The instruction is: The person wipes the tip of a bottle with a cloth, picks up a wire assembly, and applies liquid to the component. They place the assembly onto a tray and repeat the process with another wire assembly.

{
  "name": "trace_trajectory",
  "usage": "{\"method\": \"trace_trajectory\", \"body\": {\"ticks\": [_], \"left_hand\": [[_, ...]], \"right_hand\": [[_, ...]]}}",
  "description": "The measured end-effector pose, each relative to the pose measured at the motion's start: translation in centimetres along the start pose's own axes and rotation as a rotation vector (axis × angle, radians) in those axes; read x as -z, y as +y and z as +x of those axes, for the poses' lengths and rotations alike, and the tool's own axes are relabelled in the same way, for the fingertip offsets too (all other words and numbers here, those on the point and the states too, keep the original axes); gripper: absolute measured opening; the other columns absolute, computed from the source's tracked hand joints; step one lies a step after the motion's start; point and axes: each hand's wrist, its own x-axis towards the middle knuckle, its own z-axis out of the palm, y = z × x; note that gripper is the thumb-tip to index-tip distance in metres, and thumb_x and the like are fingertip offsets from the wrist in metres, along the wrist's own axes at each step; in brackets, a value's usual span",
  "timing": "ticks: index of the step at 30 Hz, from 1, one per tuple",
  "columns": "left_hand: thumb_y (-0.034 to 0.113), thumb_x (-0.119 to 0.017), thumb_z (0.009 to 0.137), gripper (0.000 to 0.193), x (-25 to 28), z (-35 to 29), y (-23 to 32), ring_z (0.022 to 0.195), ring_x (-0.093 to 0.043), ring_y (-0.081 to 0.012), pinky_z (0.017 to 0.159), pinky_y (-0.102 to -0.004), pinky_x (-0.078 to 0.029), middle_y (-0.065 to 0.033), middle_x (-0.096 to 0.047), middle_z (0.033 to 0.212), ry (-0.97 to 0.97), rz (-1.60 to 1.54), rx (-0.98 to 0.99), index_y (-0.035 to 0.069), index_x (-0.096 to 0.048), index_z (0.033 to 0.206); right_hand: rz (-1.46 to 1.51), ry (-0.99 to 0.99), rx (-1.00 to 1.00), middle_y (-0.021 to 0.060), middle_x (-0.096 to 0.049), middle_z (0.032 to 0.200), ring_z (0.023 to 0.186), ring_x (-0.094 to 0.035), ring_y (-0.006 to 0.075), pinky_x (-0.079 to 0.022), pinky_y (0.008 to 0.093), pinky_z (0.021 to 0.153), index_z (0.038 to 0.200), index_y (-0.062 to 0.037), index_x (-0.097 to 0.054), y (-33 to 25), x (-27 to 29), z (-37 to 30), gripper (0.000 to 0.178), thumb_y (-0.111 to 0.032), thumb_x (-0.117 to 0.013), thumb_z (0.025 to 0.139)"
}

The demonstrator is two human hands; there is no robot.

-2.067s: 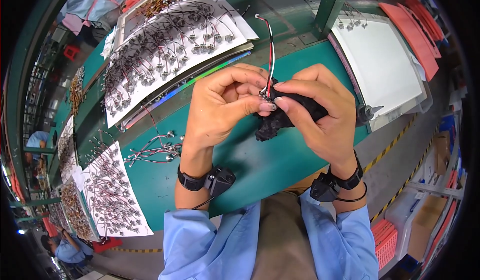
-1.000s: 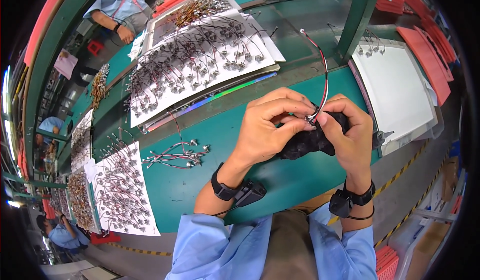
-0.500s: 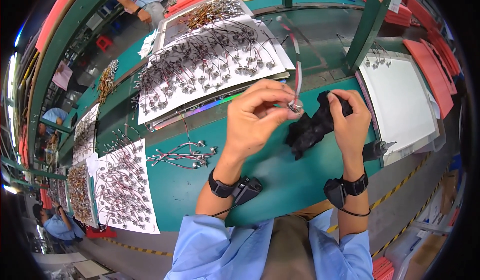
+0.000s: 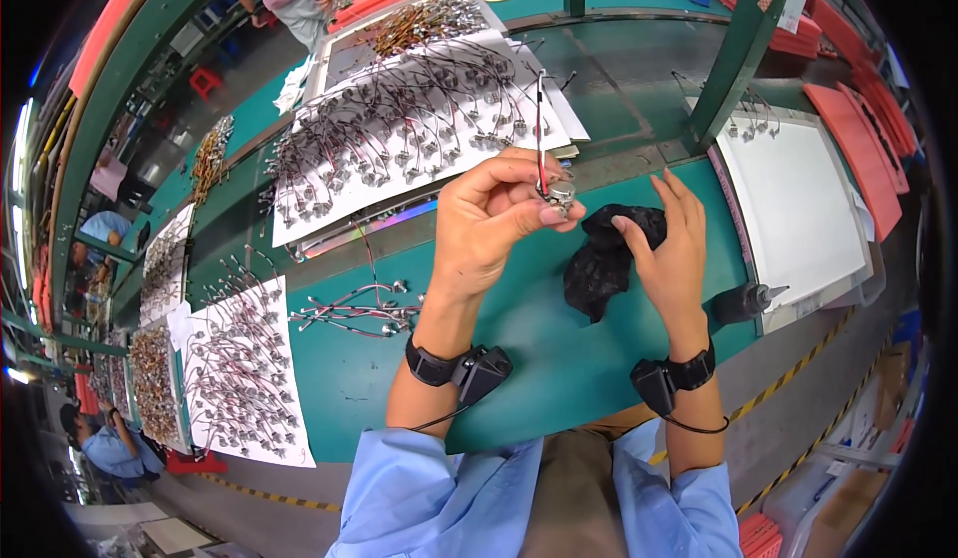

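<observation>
My left hand [image 4: 494, 214] pinches a small round metal part [image 4: 557, 195] with red and black wires [image 4: 540, 124] standing up from it. To its right, my right hand [image 4: 671, 244] holds a crumpled black cloth [image 4: 604, 259] that hangs down onto the green table [image 4: 559, 348]. The two hands are apart, the metal part just left of the cloth. A black band sits on each wrist.
A loose bundle of wired parts [image 4: 349, 308] lies left of my left arm. White sheets with several wired parts [image 4: 399, 129] [image 4: 239, 368] lie behind and to the left. An empty white sheet [image 4: 798, 209], a green post [image 4: 733, 54], a small black bottle [image 4: 743, 301] stand right. Other people work at the far left.
My hands have drawn apart: the left lifted the wired part away from the cloth, which stays in my right hand. The view shifted down and left across the table.
</observation>
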Motion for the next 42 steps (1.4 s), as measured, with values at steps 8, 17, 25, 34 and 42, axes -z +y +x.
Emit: {"method": "trace_trajectory", "body": {"ticks": [8, 17, 25, 34, 42], "left_hand": [[-0.006, -0.062, 0.072, 0.023, 0.0, 0.0, 0.1, 0.077, -0.063, -0.0259, 0.060, -0.0301, -0.055, -0.0187, -0.051, 0.101, 0.017, 0.006, 0.032, -0.005, -0.054, 0.094], [-0.007, -0.062, 0.071, 0.024, 0.3, 0.4, 0.4, 0.077, -0.063, -0.0258, 0.060, -0.0301, -0.055, -0.0193, -0.052, 0.100, 0.045, 0.026, 0.002, -0.003, -0.054, 0.094], [-0.013, -0.058, 0.074, 0.021, 2.4, 0.5, 1.0, 0.082, -0.063, -0.0276, 0.064, -0.0311, -0.055, -0.0155, -0.053, 0.101, 0.005, 0.016, 0.035, -0.007, -0.054, 0.093], [-0.014, -0.057, 0.074, 0.020, 3.3, 0.4, 0.5, 0.084, -0.063, -0.0213, 0.066, -0.0271, -0.052, -0.0124, -0.054, 0.101, 0.032, -0.144, 0.219, -0.006, -0.055, 0.092], [-0.019, -0.056, 0.072, 0.022, 3.0, 0.8, -0.4, 0.087, -0.061, -0.0228, 0.079, -0.0318, -0.052, -0.0146, -0.053, 0.101, 0.009, -0.262, 0.282, -0.007, -0.055, 0.090]], "right_hand": [[0.457, -0.116, -0.085, 0.0129, -0.057, 0.109, 0.094, -0.055, 0.0214, -0.043, 0.0292, 0.080, 0.110, 0.0018, -0.052, -1.2, 2.7, -3.6, 0.037, -0.007, -0.064, 0.076], [0.909, -0.256, -0.668, 0.0065, -0.062, 0.089, 0.069, -0.050, 0.0062, -0.041, 0.0193, 0.061, 0.104, 0.0011, -0.053, 2.1, 3.9, -11.2, 0.024, -0.009, -0.059, 0.083], [0.676, -0.203, -0.684, 0.0020, -0.058, 0.076, 0.056, -0.043, 0.0046, -0.033, 0.0181, 0.049, 0.094, 0.0006, -0.055, 3.3, 2.0, -14.4, 0.014, -0.008, -0.059, 0.083], [0.301, -0.294, -0.366, 0.0026, -0.046, 0.065, 0.051, -0.037, 0.0070, -0.029, 0.0221, 0.046, 0.080, 0.0001, -0.054, 0.5, 2.3, -12.9, 0.003, -0.002, -0.056, 0.082], [0.166, -0.350, -0.317, 0.0072, -0.048, 0.068, 0.047, -0.040, 0.0129, -0.031, 0.0247, 0.044, 0.081, 0.0001, -0.053, 0.2, 1.7, -12.5, 0.003, 0.000, -0.055, 0.080]]}}
